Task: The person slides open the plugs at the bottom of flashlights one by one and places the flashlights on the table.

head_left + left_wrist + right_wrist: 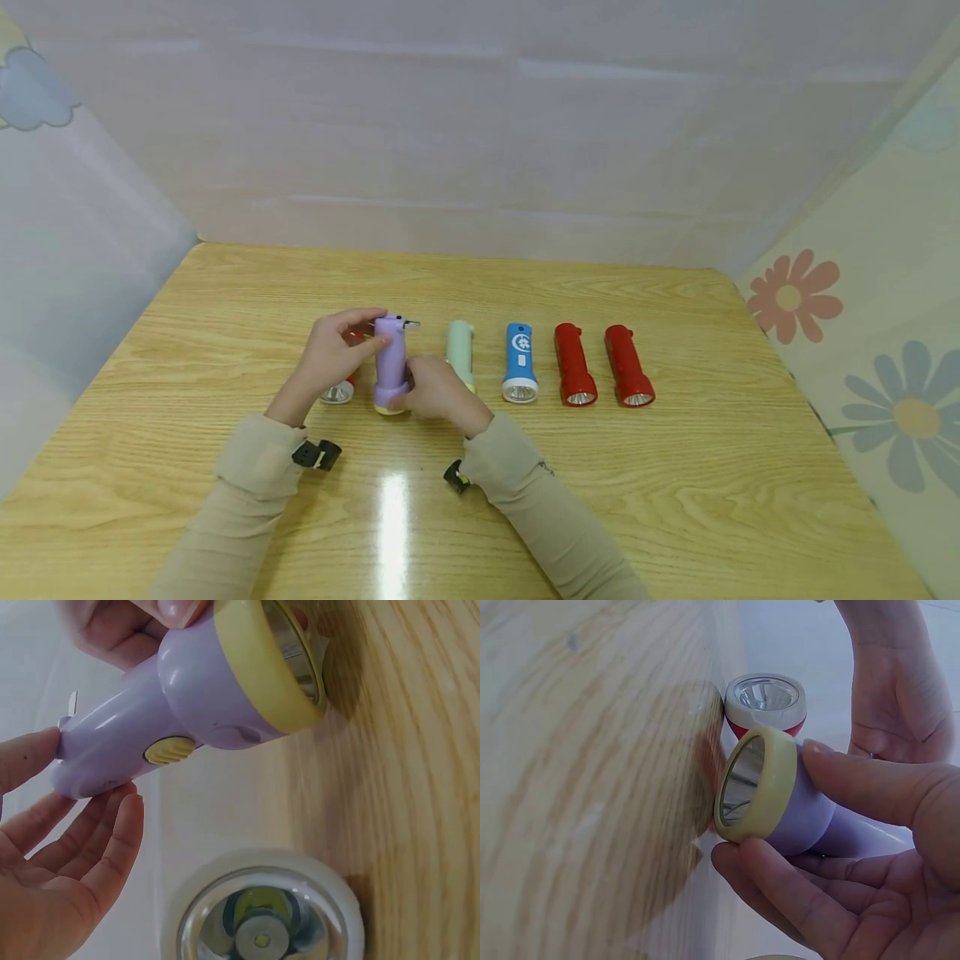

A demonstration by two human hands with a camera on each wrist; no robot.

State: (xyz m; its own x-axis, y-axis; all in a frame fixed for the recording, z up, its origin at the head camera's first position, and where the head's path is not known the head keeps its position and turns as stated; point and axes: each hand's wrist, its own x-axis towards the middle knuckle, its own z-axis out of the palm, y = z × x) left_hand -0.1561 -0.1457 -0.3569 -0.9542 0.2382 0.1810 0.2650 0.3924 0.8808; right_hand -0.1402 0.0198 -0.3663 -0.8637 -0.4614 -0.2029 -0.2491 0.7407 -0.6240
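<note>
A purple flashlight (pixel 391 362) with a yellow lens ring stands tilted, lens end down, close to the wooden table; whether it touches cannot be told. My left hand (pixel 330 346) pinches its tail end between thumb and fingers. Around the head end, my right hand (pixel 433 387) grips with thumb and fingers, near the yellow ring (pixel 772 787). A thin metal prong (pixel 73 703) sticks out at the tail. The yellow switch (pixel 169 751) shows on the body. Behind my left hand lies a red flashlight with a white rim (pixel 337 392), partly hidden.
A pale green flashlight (pixel 461 346), partly covered by my right hand, lies to its right. Further right in the row are a blue flashlight (pixel 519 358) and two red flashlights, one (pixel 573 362) beside the other (pixel 627 362). Pale curtains (pixel 480 150) rise behind the table (pixel 712 483).
</note>
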